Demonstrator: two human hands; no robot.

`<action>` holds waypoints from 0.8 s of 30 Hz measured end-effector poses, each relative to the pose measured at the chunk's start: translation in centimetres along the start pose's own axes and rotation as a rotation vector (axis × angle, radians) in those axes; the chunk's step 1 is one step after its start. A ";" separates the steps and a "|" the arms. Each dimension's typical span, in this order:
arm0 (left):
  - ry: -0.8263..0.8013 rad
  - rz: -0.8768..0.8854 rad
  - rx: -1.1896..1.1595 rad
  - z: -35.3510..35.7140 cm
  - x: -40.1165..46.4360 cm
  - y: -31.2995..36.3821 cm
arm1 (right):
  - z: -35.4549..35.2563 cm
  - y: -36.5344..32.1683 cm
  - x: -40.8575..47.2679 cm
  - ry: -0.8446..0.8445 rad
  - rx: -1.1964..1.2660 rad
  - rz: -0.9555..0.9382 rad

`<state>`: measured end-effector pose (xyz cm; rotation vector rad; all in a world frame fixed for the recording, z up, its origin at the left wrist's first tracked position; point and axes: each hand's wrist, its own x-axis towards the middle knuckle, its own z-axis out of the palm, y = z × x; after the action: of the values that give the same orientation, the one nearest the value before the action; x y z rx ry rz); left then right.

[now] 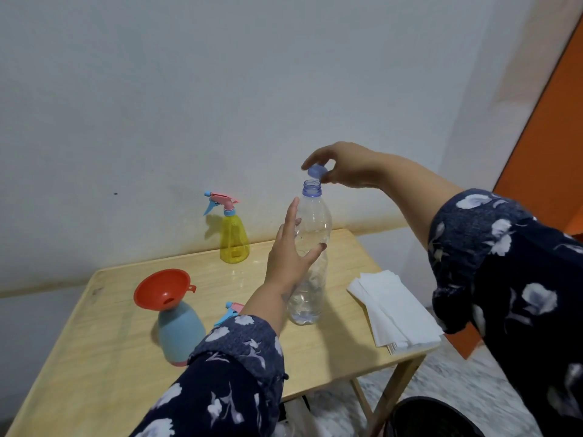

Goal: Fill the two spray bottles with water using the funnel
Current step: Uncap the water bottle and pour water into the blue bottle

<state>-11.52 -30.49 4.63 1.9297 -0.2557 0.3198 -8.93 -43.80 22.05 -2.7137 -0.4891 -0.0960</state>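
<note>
Nearest the camera, two dark floral sleeves (239, 367) are seen reaching over a pale wooden counter (331, 351). The left hand (288, 253) is held open, fingers spread, its palm and thumb resting loosely against the side of a clear water bottle (310, 263); whether any real pressure is applied cannot be told. The right hand (344, 165) is closed in a pinch on the blue cap (315, 171), which is held just above the bottle's open neck, clear of the threads. The step is judged to be the handling of the cap; whether it is coming off or going back on cannot be told. If more pouring is intended, the bottle is best steadied low on its body, since thin plastic is likely to buckle when squeezed, and the cap is best set down where it will not roll. At the near left, the blue spray bottle (181, 332) stands with the red funnel (162, 288) seated in its mouth, ready to receive water; its detached spray head (232, 310) lies just behind the left forearm. A stack of white napkins (397, 310) lies at the right edge for spills. Farther back, the yellow spray bottle (234, 238) stands capped near the wall. Beyond the counter, a plain white wall (220, 89) and an orange panel (549, 152) are seen, with a speckled floor (473, 383) below.
</note>
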 end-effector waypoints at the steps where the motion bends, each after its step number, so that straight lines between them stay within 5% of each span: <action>1: -0.002 0.003 -0.007 0.0 -0.1 -0.1 | 0.2 0.6 -0.1 0.059 0.044 0.025; 4: 0.001 0.014 -0.016 0.1 -0.2 -0.2 | 2.5 3.0 -1.0 0.141 0.078 0.139; 16: 0.090 0.054 0.044 0.8 -0.3 -1.5 | 24.4 12.3 -8.0 -0.168 0.106 0.563; 24: 0.115 0.053 0.042 1.1 -0.4 -1.7 | 26.7 13.8 -8.4 -0.241 0.125 0.605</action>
<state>-11.20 -30.86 2.63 1.9407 -0.2264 0.4727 -11.99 -48.38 -8.73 -2.6348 0.2692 0.4107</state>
